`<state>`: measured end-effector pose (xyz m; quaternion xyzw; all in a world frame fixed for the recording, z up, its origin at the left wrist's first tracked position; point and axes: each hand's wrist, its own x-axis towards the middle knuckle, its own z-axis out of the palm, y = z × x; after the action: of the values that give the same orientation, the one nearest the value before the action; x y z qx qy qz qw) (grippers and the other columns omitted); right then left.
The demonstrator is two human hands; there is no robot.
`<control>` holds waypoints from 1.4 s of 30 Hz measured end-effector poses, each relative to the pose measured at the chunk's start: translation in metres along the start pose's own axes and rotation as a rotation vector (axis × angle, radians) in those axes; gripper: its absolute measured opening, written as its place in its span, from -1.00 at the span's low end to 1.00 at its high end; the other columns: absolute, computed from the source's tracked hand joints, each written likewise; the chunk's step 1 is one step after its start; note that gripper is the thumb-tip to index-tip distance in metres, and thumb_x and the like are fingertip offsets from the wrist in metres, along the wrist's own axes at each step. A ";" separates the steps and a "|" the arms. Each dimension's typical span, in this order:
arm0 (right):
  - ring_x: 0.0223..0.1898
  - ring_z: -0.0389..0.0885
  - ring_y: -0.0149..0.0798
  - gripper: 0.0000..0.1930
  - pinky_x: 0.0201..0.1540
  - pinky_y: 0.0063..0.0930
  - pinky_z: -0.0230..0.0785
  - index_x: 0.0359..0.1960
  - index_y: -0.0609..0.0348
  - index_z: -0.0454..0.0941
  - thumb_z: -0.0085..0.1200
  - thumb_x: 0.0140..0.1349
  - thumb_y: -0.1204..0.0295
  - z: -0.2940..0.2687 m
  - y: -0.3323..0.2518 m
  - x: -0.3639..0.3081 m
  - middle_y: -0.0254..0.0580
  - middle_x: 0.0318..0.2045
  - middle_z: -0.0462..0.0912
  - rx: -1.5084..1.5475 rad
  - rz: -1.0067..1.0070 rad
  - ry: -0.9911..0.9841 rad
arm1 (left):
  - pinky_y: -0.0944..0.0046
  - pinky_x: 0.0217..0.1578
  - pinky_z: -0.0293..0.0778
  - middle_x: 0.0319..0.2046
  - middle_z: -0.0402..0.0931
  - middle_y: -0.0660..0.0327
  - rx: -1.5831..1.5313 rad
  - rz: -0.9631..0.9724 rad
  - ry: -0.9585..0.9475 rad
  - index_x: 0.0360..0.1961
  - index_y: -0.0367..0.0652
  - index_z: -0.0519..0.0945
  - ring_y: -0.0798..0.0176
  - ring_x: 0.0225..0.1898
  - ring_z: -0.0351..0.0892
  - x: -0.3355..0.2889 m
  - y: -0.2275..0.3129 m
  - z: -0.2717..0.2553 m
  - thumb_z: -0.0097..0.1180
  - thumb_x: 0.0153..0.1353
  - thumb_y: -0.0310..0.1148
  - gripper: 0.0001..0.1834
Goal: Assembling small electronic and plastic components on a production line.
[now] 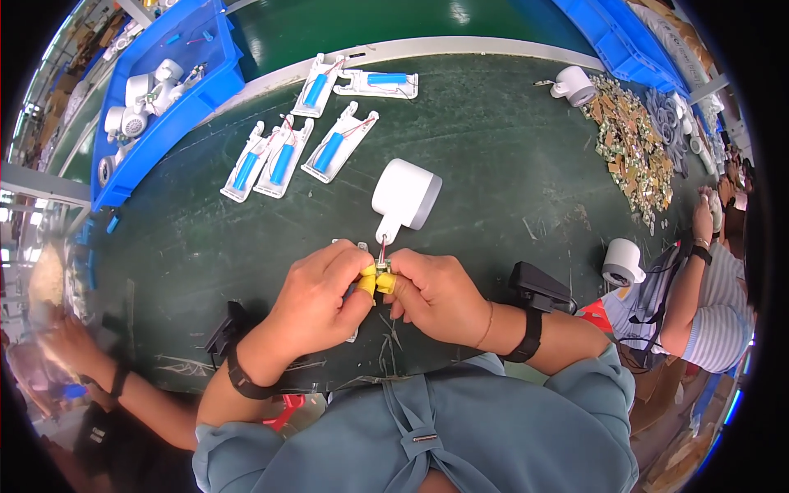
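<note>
My left hand [320,297] and my right hand [440,297] meet close to the near edge of the table. Both are closed, with yellow coverings on some fingertips, and pinch a small green circuit board [383,267] between them. Thin red and dark wires run from the board up to the stem of a white round device head [404,195] with a grey rim, lying just beyond my hands. Beneath my fingers lies a white plastic housing [362,246], mostly hidden. My fingers cover most of the board.
Several white housings with blue battery cells [281,164] lie at the far left. A blue bin [222,90] of white parts stands beyond them. At right are a heap of circuit boards [633,140], white heads [622,261] and a blue crate [629,41]. People work on both sides.
</note>
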<state>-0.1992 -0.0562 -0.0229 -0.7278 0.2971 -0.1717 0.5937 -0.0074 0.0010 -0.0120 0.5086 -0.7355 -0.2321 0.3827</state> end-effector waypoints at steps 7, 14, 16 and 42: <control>-0.42 0.69 -0.29 -0.91 -0.39 -0.44 0.53 -0.26 0.30 0.35 -0.21 0.35 0.56 -0.001 0.000 0.002 -0.09 -0.41 0.62 0.199 -0.015 -0.129 | 0.22 -0.47 0.37 -0.41 0.42 0.10 -0.010 -0.028 -0.251 -0.20 -0.26 0.46 0.09 -0.49 0.43 0.005 -0.008 -0.028 0.03 -0.11 -0.69 -0.64; -0.24 0.69 -0.32 -0.78 -0.22 -0.52 0.57 -0.04 0.33 0.44 -0.20 0.40 0.51 -0.009 0.003 0.009 -0.10 -0.21 0.63 0.505 0.255 -0.282 | 0.16 -0.42 0.38 -0.38 0.44 0.06 0.018 0.032 -0.275 -0.19 -0.25 0.47 -0.03 -0.44 0.43 0.007 -0.008 -0.026 0.00 -0.11 -0.69 -0.63; -0.24 0.69 -0.33 -0.78 -0.21 -0.52 0.57 -0.06 0.33 0.45 -0.21 0.40 0.51 -0.010 0.004 0.009 -0.09 -0.21 0.64 0.569 0.280 -0.259 | 0.17 -0.42 0.37 -0.38 0.44 0.06 -0.006 0.023 -0.290 -0.20 -0.26 0.48 -0.01 -0.44 0.43 0.009 -0.006 -0.024 0.00 -0.11 -0.70 -0.64; -0.42 0.71 -0.26 -0.77 -0.40 -0.42 0.58 -0.16 0.38 0.46 -0.22 0.31 0.50 -0.009 0.015 0.012 -0.03 -0.35 0.66 0.330 0.111 -0.315 | 0.30 -0.38 0.41 -0.41 0.42 0.10 0.302 -0.174 -0.192 -0.22 -0.30 0.49 0.16 -0.44 0.45 0.003 0.004 -0.043 0.04 0.02 -0.72 -0.74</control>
<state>-0.1983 -0.0725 -0.0364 -0.6212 0.2083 -0.0695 0.7523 0.0236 0.0021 0.0176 0.5974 -0.7483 -0.1989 0.2087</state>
